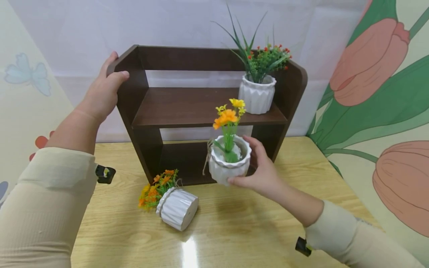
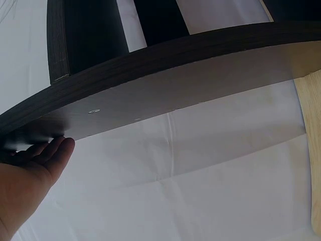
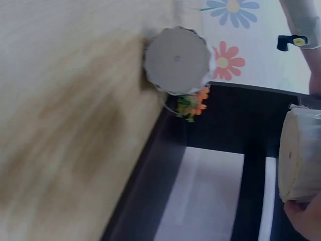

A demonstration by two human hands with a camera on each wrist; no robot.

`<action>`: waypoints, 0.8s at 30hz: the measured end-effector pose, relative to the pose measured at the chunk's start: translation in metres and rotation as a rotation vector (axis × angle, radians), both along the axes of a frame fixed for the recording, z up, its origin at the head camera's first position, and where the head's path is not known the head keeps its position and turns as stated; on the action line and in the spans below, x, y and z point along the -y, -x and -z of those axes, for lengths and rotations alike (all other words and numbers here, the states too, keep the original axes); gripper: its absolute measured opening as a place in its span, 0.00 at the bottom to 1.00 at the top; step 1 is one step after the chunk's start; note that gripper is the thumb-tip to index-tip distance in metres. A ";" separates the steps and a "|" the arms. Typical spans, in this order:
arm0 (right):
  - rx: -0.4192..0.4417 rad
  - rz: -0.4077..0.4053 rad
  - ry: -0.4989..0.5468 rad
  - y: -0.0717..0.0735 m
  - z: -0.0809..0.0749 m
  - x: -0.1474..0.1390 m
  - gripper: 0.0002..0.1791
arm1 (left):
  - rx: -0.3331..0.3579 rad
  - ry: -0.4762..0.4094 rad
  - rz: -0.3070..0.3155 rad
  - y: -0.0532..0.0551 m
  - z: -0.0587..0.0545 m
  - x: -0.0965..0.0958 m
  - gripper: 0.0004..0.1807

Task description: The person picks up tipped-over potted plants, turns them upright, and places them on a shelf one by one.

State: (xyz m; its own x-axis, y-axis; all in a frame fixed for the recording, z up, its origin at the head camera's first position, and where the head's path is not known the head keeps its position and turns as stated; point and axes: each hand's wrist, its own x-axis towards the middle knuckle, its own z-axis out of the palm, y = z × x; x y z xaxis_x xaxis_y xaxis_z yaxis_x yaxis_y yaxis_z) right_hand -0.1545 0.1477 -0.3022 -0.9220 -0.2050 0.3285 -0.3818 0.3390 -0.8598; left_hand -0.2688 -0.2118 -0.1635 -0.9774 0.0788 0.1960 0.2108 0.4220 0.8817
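My left hand [image 1: 104, 91] grips the upper left side panel of a dark brown two-tier shelf [image 1: 191, 106], thumb on the inner face. In the left wrist view its fingers [image 2: 55, 153] lie against the panel's outer face. My right hand [image 1: 259, 171] holds a white ribbed flowerpot [image 1: 224, 171] with yellow and orange artificial flowers, raised in front of the shelf. The right wrist view shows that pot's underside [image 3: 291, 155] at the right edge. A second white flowerpot [image 1: 177, 208] with orange flowers lies tipped over on the table, its base facing forward.
On the upper tier's right end stands a white flowerpot [image 1: 257, 93] with long green leaves and red berries. The wooden table [image 1: 134, 238] carries the shelf. A white cloth [image 1: 187, 22] hangs behind, and a tulip-patterned panel [image 1: 378, 111] borders the right side.
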 end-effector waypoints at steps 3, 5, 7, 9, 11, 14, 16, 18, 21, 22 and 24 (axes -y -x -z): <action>0.008 -0.002 -0.011 0.001 -0.011 0.001 0.59 | 0.000 -0.003 0.003 0.000 0.000 0.000 0.36; 0.010 -0.004 -0.006 0.003 -0.018 0.001 0.59 | -0.001 -0.004 0.001 0.001 0.000 0.000 0.36; 0.011 -0.006 0.004 0.005 -0.025 0.002 0.59 | -0.002 -0.006 0.003 0.001 0.001 0.000 0.36; 0.003 -0.006 0.017 0.008 -0.032 0.002 0.59 | 0.001 -0.006 -0.001 0.001 0.001 0.000 0.36; -0.004 -0.004 0.025 0.012 -0.038 0.003 0.58 | 0.004 -0.006 -0.003 0.001 0.001 0.001 0.36; -0.004 0.012 0.026 0.017 -0.049 0.004 0.59 | 0.010 -0.007 -0.006 0.001 0.001 0.001 0.35; 0.006 0.027 0.020 0.020 -0.056 0.005 0.60 | 0.010 -0.007 -0.003 0.001 0.001 0.000 0.36; 0.016 0.037 0.021 0.023 -0.064 0.006 0.60 | 0.009 -0.005 0.000 0.001 0.001 0.000 0.36; 0.023 0.041 0.030 0.027 -0.074 0.008 0.60 | 0.006 -0.004 0.002 0.001 0.001 0.000 0.36; 0.020 0.037 0.036 0.029 -0.076 0.009 0.60 | 0.007 -0.004 0.002 0.001 0.000 0.001 0.36; 0.015 0.034 0.040 0.033 -0.081 0.011 0.60 | 0.009 -0.006 -0.001 0.001 0.001 0.001 0.36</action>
State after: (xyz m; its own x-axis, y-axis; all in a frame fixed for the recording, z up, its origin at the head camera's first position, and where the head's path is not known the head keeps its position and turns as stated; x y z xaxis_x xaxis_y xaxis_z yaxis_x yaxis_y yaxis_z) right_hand -0.1872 0.1367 -0.2215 -0.9329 -0.1605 0.3223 -0.3579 0.3172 -0.8782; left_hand -0.2699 -0.2127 -0.1641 -0.9792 0.0765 0.1879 0.2026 0.4173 0.8859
